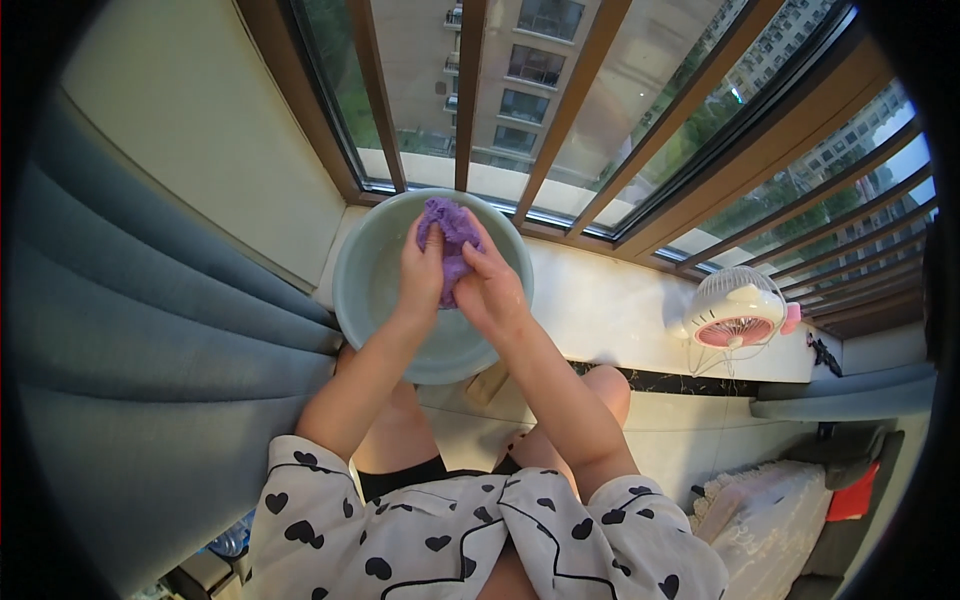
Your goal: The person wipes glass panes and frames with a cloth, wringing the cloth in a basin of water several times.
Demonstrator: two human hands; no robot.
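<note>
The left hand and the right hand both close their fingers around a purple cloth. They hold it above a grey basin on the sill.

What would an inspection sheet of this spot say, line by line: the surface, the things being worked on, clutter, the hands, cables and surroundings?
Surface: pale stone window ledge, bearing the basin and a fan.
Job's things: purple cloth, bunched up over a round grey-green basin; whether the basin holds water is hard to tell.
Clutter: small white and pink fan on the ledge at the right.
Hands: left hand and right hand both grip the cloth.
Cables: nothing seen.
Surroundings: barred window with buildings outside, blue-grey curtain at the left, white fabric at lower right.
</note>
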